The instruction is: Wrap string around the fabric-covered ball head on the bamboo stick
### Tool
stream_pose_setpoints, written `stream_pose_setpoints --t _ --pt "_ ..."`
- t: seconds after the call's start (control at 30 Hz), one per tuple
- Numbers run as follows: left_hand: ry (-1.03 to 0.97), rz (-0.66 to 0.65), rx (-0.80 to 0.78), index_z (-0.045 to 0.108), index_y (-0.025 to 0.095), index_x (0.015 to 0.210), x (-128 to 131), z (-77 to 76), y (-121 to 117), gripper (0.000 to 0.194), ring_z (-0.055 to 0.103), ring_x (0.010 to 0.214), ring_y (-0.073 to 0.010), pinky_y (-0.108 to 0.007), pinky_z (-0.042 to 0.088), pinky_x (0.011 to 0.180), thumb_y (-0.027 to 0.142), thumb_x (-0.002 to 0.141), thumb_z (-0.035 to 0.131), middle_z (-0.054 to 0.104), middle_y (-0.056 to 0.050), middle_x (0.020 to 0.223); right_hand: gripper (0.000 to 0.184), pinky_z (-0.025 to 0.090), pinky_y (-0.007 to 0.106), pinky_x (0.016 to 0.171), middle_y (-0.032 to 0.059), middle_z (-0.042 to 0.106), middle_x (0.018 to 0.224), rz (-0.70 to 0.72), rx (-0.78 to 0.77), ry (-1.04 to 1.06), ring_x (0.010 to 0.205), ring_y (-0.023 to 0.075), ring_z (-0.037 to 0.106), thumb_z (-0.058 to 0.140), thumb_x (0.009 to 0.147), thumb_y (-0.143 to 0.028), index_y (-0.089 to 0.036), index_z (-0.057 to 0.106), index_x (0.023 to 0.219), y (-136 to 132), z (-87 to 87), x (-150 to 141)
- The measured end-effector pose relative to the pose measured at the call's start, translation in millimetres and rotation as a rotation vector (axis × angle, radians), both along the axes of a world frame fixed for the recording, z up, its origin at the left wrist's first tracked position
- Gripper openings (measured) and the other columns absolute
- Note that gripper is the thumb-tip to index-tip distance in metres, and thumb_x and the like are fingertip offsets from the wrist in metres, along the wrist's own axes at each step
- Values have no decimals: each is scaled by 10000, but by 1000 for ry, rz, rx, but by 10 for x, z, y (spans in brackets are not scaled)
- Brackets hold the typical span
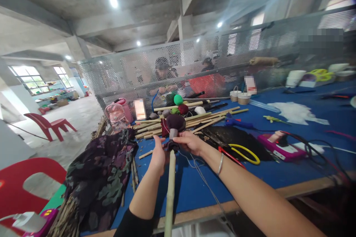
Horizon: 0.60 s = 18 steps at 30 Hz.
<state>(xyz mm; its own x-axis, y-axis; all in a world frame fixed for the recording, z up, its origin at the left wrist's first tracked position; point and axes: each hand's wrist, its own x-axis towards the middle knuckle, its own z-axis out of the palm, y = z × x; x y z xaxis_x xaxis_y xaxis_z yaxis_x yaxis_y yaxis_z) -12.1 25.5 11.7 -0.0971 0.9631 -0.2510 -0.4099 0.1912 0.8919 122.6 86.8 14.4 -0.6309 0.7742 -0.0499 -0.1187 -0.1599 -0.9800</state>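
Observation:
A bamboo stick (170,189) rises from the bottom edge, topped by a dark purple padded ball (175,122). Just beneath the ball is a grey wrapped band (173,133), and dark gathered cloth (172,146) lies below that. My right hand (189,142) closes on the neck, its thumb against the band. On the other side, my left hand (159,155) holds the stick's top end at the gathered cloth; its thumb stands up and its fingers are partly hidden behind. A thin grey cord (204,179) hangs down from near my right hand.
Loose bamboo sticks (150,129) and coloured balls lie behind my hands. Yellow-and-red-handled shears (244,153) and a purple power strip (280,148) are at right. Camouflage cloth (102,177) covers the left edge. Beyond a perforated metal screen (125,70) sit other people.

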Motion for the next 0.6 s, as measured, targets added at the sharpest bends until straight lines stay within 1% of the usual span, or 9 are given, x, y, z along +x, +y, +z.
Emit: stream_pose_setpoints --t 0.03,0.07,0.17,0.2,0.27,0.33,0.4,0.5,0.6 --pt "57 57 59 485 196 1017 -3 -3 2 594 556 540 -136 -230 424 429 693 748 303 581 -33 757 318 42 214 321 -108 288 341 -29 8 -20 283 20 164 687 611 -394 -150 486 646 -7 4 -22" --pt "106 59 93 488 195 1027 -1 -1 -4 573 567 560 -141 -233 431 440 673 755 331 584 -38 782 309 54 215 322 -99 320 351 -56 22 -30 284 21 182 685 613 -390 -142 503 653 -18 7 -45" --pt "242 -81 91 508 175 1003 60 12 -64 521 567 531 -142 -236 425 419 619 734 457 580 -50 802 288 131 209 339 -64 413 403 -116 67 -22 310 25 262 682 615 -366 -117 543 652 -51 -3 -114" --pt "295 -108 84 503 177 996 96 12 -89 495 550 492 -128 -229 410 395 589 721 507 572 -42 792 287 169 208 351 -52 440 425 -124 76 -12 328 33 301 680 614 -366 -113 548 643 -56 -13 -132" --pt "387 -87 77 485 185 964 170 2 -128 441 473 405 -83 -199 352 341 533 706 570 532 -3 723 296 243 211 390 -28 486 469 -133 96 9 384 58 381 680 605 -377 -110 555 630 -53 -37 -154" --pt "420 -41 69 467 186 892 217 -8 -144 391 374 349 -49 -173 275 304 526 721 555 453 41 623 311 281 216 430 -15 517 514 -133 140 16 441 74 423 675 609 -397 -106 571 650 -38 -51 -152" --pt "374 -11 54 443 191 832 218 -3 -136 380 313 333 -37 -161 225 294 556 744 499 387 63 570 318 267 211 436 -29 495 502 -152 213 -16 444 63 395 669 620 -408 -107 570 643 -21 -44 -125" --pt "223 3 36 416 195 788 151 37 -106 402 274 331 -30 -151 190 298 593 751 450 380 64 551 319 189 203 397 -74 388 425 -191 290 -69 387 37 290 661 634 -411 -124 529 592 -9 0 -61" --pt "91 5 21 405 189 756 81 86 -91 424 250 331 -27 -146 172 304 611 741 447 390 58 532 299 125 204 360 -98 327 396 -174 253 -22 347 31 227 670 628 -394 -147 503 604 -14 50 -5"
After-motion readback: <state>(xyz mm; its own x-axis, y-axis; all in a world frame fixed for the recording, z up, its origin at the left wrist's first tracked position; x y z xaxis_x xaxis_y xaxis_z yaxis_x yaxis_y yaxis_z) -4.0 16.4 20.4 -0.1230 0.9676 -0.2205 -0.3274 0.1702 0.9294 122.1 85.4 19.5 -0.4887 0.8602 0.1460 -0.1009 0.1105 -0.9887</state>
